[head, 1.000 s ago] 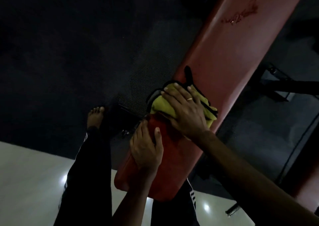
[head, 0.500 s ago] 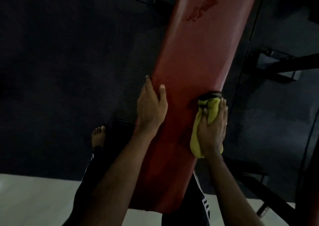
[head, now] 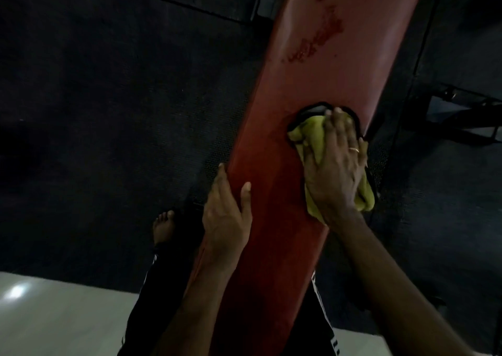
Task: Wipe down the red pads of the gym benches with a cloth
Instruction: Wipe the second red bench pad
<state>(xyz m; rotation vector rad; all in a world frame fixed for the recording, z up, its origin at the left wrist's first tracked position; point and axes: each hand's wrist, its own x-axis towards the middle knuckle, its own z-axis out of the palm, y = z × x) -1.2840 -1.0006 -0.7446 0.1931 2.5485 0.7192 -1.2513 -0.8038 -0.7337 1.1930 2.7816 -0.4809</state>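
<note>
Red pad [head: 274,247] of a gym bench is stretching away from the viewer. Left hand [head: 225,220] is bracing its near edge, fingers straight, thumb on top. Right hand [head: 334,171] is pressing a yellow cloth [head: 307,133] flat under spread fingers. The cloth is looking soft and light, likely easiest to handle bunched under the palm. Beyond the fingertips, a dark stain [head: 317,40] is showing.

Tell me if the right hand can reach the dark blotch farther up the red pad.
Probably yes. The right hand presses the cloth on the red pad, and only bare pad lies between it and the dark blotch; the left hand rests lower.
</note>
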